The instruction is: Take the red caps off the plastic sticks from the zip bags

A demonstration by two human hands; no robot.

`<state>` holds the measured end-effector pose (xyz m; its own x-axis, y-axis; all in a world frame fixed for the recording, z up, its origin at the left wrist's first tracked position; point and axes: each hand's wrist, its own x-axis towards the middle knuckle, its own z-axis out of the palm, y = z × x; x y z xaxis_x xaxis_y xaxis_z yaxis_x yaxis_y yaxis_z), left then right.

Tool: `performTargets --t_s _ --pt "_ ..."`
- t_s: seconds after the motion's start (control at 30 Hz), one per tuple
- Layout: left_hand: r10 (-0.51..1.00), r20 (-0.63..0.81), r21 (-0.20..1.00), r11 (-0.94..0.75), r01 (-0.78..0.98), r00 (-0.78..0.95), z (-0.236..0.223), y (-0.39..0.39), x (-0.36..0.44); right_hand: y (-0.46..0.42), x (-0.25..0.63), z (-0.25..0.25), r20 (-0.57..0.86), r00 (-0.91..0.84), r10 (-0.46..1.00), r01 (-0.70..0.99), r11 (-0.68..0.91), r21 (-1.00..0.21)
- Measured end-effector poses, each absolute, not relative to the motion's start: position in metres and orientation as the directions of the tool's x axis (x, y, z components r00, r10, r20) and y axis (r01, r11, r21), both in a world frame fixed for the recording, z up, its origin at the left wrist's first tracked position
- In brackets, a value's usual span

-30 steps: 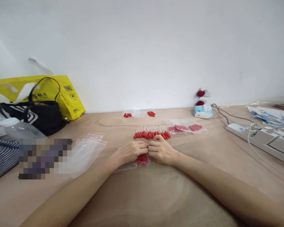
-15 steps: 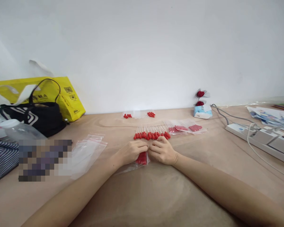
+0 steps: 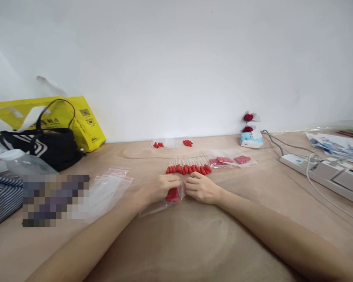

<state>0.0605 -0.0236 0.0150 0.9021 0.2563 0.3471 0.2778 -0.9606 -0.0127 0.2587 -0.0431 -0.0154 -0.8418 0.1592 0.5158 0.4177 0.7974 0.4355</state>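
My left hand [image 3: 161,188] is closed on a clear plastic zip bag [image 3: 181,192] with red pieces [image 3: 172,195] inside, just above the table. Curled fingers of my right hand [image 3: 202,188] pinch at the bag's right edge; the fingertips are partly hidden. Just beyond both hands lies a row of thin white sticks with red tips [image 3: 188,169], the tips toward me. To the right of that row are flat clear bags with red contents [image 3: 223,160].
More red-tipped sticks in bags [image 3: 187,143] lie by the wall. At left are clear bags [image 3: 106,192], a plastic bottle [image 3: 26,162], a black bag [image 3: 53,145] and a yellow bag [image 3: 91,133]. A tissue pack [image 3: 251,140] and a power strip [image 3: 320,168] stand right.
My left hand has shifted slightly left with the bag, whose red contents now sit a little further left and higher. The right hand has barely moved.
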Motion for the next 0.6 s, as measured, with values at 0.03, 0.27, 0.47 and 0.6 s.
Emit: performTargets --t_s 0.03,0.27,0.47,0.6 --pt "0.284 0.369 0.003 -0.952 0.305 0.885 0.016 -0.023 0.060 -0.044 0.259 -0.015 0.547 -0.822 0.158 0.434 0.796 0.423" --pt "0.330 0.405 0.054 -0.940 0.338 0.853 0.018 -0.022 0.059 -0.045 0.262 -0.015 0.629 -0.737 0.248 0.553 0.757 0.349" --pt "0.595 0.338 0.318 -0.801 0.507 0.729 0.022 -0.038 0.048 -0.046 0.272 -0.018 0.604 -0.678 0.419 0.555 0.830 0.047" --pt "0.681 0.252 0.369 -0.724 0.583 0.688 0.020 -0.059 0.031 -0.050 0.271 -0.019 0.583 -0.621 0.524 0.446 0.848 -0.286"
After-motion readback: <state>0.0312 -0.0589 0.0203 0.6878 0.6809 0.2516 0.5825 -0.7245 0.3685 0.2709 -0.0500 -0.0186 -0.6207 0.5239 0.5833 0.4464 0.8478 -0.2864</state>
